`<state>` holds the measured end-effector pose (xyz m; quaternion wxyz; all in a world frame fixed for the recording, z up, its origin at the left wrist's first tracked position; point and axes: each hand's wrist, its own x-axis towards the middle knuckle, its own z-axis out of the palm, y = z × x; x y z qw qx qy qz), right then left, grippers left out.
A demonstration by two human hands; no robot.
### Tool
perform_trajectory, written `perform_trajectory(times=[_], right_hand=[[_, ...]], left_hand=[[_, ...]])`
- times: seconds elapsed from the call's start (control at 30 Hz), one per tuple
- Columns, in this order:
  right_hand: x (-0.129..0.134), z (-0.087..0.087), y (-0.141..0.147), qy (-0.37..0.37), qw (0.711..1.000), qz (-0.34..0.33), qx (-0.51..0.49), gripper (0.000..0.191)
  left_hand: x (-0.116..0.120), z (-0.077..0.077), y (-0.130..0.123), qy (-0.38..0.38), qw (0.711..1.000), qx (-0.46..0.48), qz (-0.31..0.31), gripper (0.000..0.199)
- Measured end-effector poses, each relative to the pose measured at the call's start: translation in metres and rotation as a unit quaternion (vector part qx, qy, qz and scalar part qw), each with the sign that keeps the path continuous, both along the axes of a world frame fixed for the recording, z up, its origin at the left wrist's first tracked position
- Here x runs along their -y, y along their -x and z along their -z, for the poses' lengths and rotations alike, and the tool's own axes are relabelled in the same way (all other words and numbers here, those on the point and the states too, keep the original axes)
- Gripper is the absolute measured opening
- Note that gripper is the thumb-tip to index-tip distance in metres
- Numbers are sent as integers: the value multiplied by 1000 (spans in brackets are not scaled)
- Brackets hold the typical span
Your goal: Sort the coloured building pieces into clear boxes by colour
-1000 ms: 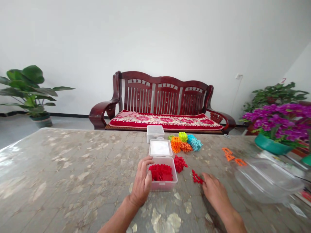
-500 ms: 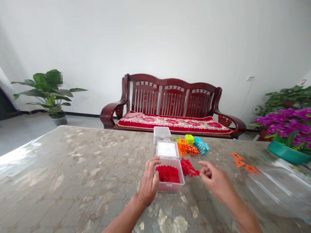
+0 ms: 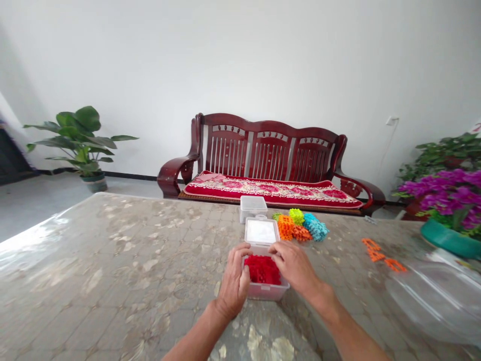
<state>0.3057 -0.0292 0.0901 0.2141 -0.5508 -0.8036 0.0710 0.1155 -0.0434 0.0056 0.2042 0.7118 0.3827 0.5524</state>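
Note:
A clear plastic box (image 3: 266, 292) with its lid (image 3: 262, 231) folded back stands on the patterned table, and red interlocking pieces (image 3: 262, 269) fill much of it. My left hand (image 3: 235, 281) rests against the box's left side, fingers curved over the rim and thumb apart, gripping the wall. Over the box's right rim lies my right hand (image 3: 295, 263), its fingertips bent together above the red pieces. Whatever is between those fingertips is too small to make out. The red pieces to the right of the box are hidden or no longer there.
Behind the box are another clear box (image 3: 253, 208) and orange (image 3: 285, 227), yellow-green (image 3: 296, 216) and blue (image 3: 315, 227) piece clusters. Loose orange pieces (image 3: 376, 252), a transparent container (image 3: 438, 296) and a teal flower pot (image 3: 449, 240) are at the right. A wooden bench (image 3: 268, 150) stands beyond the table (image 3: 150, 281).
My right hand has moved left from beside the box to its right rim. My left hand stays at the box. The view has shifted slightly.

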Motion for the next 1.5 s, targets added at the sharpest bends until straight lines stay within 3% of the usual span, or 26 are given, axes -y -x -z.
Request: perform_trajectory(times=[0.27, 0.37, 0.5, 0.6, 0.73, 0.83, 0.97, 1.13, 1.27, 1.4, 1.5], right_hand=[[6, 0, 15, 15, 993, -56, 101, 24], [6, -4, 13, 12, 994, -63, 89, 27], [-1, -7, -20, -18, 997, 27, -68, 31], [-7, 0, -57, 34, 980, 118, -154, 31], [-7, 21, -84, 94, 972, 163, -140, 34], [-3, 32, -84, 97, 974, 180, -101, 40], [3, 34, -77, 109, 970, 206, -64, 38], [7, 30, -79, 77, 972, 215, -51, 26], [15, 15, -77, 22, 964, 235, -119, 26], [26, -11, -51, 10, 969, 146, -201, 26], [32, -24, -24, 41, 982, 79, -165, 20]], left_hand=[[-1, 2, 0, -11, 1000, 3, 7, 28], [-2, 3, 0, -9, 1000, 11, 3, 28], [-2, 3, 1, -4, 1000, 11, 5, 27], [-2, 4, 1, 2, 1000, 6, 12, 28], [-2, 4, 2, 10, 1000, 4, 19, 28], [-2, 5, 2, 11, 1000, 2, 23, 28], [-3, 4, 2, 9, 1000, 0, 21, 29], [-2, 1, 2, -1, 1000, 1, 14, 28], [-2, 0, 1, -5, 1000, -1, 14, 29], [-2, 0, 1, -8, 1000, -3, 13, 28], [-1, -1, 0, -8, 1000, -4, 10, 28]])
